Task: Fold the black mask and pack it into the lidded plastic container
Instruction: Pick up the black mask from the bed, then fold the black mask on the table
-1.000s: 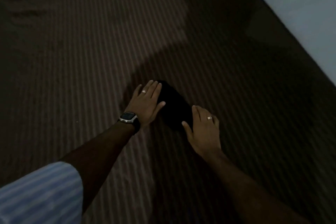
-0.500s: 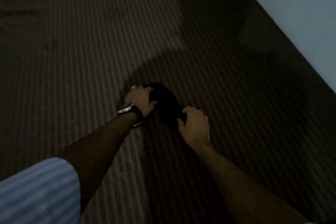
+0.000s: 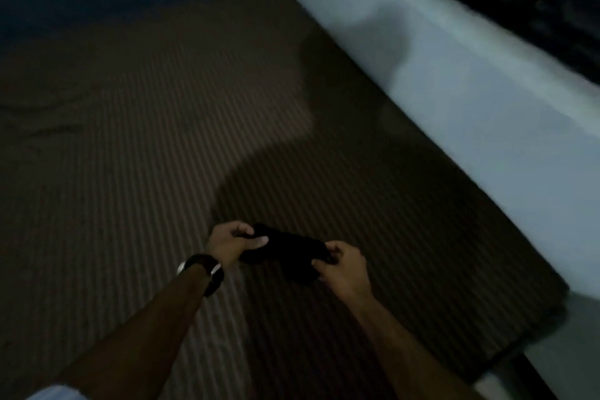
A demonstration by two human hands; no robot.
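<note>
The person's forearms are bare. A dark-strapped watch [image 3: 202,270] with a silvery case circles the left wrist; a pale, seemingly striped sleeve [image 3: 56,392] edge shows far behind the fingers.

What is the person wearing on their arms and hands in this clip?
The left hand has a dark-strapped wristwatch with a shiny metal case at the wrist. Both forearms are bare; a pale sleeve edge shows at the bottom left. The right hand shows nothing clearly worn; it is too dim to tell.
</note>
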